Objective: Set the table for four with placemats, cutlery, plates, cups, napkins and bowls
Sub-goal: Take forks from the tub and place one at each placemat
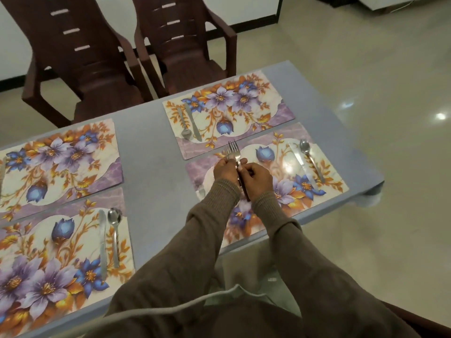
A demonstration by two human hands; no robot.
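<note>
Soft, dimmish indoor light from overhead throws bright glare spots on the glossy floor (440, 116) and the near right placemat (288, 168), while wide-angle distortion bends the bench (151, 147) edges and the picture looks slightly soft.

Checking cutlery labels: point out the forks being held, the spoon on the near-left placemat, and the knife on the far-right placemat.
forks (233, 150): head view, on the tines.
spoon (114, 217): head view, on the bowl.
knife (192, 123): head view, mid-blade.

Sleeves: long, brown-grey knit, one on each arm.
Cuffs: ribbed bands, close at the wrists, just short of the left hand (225, 170) and right hand (258, 179).
Cable (190, 304): thin, pale grey, lying across the brown-clad torso below the sleeves.
</note>
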